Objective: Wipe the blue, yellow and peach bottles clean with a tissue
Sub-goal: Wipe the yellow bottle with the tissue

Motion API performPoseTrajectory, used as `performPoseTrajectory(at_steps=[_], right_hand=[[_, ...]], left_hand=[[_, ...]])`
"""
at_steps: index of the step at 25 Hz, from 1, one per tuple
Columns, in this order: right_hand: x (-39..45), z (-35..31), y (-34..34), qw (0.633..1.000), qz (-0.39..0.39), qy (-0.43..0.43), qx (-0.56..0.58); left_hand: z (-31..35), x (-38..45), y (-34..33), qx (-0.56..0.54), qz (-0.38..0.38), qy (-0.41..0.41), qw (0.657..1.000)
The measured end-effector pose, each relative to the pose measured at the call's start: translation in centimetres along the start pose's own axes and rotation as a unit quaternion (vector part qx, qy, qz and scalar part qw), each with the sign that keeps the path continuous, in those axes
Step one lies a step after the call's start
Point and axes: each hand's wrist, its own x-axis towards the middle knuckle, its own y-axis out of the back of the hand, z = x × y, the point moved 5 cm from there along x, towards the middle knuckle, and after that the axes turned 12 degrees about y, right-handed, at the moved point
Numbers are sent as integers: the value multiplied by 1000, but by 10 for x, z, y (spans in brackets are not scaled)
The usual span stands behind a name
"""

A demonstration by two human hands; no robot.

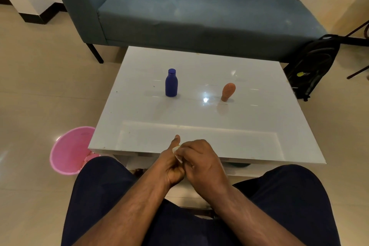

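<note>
Tissue (177, 154): white, crumpled, only a sliver showing between the two hands at the near edge of the white table (249, 142). Left hand (171, 163): fingers curled inward, thumb raised toward the table's middle; what lies inside the curl is hidden, so a yellow bottle cannot be confirmed. Right hand (201, 161): fingers bent over the tissue, pressing it against the left hand, the two hands touching.

Blue bottle (171, 83): upright, capped, on the table's far left part, well apart from the hands. Peach bottle (228, 92): standing on its narrow end, leaning slightly, on the table to the right of the blue bottle, apart from it.

Pink bin (68, 151): on the floor just beside the table's near left corner. Blue sofa (179, 16): beyond the table's far edge. Black backpack (313, 68): on the floor off the table's far right corner.
</note>
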Motion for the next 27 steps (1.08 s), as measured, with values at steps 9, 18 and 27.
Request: performPoseTrajectory(at_steps=[9,18,27], right_hand=[[-4,11,1,1000,24,-16,4],[-2,12,2,999,34,-19,9],[12,21,8,985,21,-138,100]], left_hand=[[9,1,1,-7,11,-17,1000],[16,5,2,3,3,-43,999],[18,-6,-10,10,-30,-76,997]])
